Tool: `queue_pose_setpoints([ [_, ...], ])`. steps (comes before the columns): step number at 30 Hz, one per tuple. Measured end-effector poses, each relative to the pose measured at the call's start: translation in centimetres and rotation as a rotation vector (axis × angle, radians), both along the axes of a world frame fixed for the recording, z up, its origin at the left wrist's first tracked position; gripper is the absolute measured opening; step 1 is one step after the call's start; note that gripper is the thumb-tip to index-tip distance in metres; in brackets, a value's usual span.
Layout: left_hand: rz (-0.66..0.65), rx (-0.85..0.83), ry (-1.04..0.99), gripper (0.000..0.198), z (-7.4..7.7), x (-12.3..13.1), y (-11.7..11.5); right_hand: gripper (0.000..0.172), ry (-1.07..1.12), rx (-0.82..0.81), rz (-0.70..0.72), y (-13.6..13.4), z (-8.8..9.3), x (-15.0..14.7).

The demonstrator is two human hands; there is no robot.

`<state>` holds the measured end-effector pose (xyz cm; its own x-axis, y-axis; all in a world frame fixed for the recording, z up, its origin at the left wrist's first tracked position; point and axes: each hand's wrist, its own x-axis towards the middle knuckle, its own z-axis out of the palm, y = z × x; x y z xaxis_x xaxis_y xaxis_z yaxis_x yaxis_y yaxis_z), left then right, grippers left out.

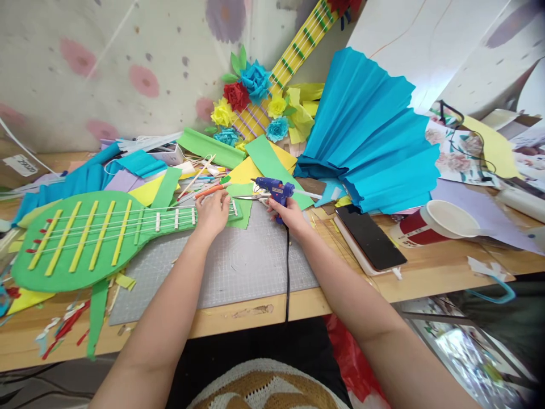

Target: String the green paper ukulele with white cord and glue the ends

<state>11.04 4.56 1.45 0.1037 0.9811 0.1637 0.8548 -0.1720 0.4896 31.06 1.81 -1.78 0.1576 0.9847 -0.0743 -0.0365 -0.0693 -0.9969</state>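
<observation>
My right hand is closed around a blue glue gun, whose nozzle points left and whose black cord drops over the table edge. A white glue stick sticks out of its back. My left hand curls over the neck of a green paper guitar with yellow strips and white strings. Its fingertips are partly hidden. Just beyond those fingers is an orange pen-like tool. Between the hands lies a slim metal tool, partly covered. Beneath them is a grey cutting mat.
A yellow paper guitar with paper flowers leans at the back. Pleated blue paper rises at right, near a phone and a paper cup. Green paper and scraps crowd the back and left.
</observation>
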Motion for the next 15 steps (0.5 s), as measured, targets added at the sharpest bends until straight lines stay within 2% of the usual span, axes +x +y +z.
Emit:
queue_pose_setpoints([
  [3, -0.033, 0.015, -0.027, 0.023, 0.26, -0.58, -0.05, 0.044, -0.068, -0.033, 0.016, -0.09, -0.03, -0.01],
  [9, -0.224, 0.070, 0.037, 0.045, -0.03, -1.10, -0.66, 0.048, -0.093, -0.021, 0.024, 0.03, -0.24, 0.18],
  [15, -0.224, 0.027, 0.063, 0.043, -0.26, -0.64, -0.85, 0.047, -0.100, -0.025, 0.026, -0.13, 0.07, 0.13],
])
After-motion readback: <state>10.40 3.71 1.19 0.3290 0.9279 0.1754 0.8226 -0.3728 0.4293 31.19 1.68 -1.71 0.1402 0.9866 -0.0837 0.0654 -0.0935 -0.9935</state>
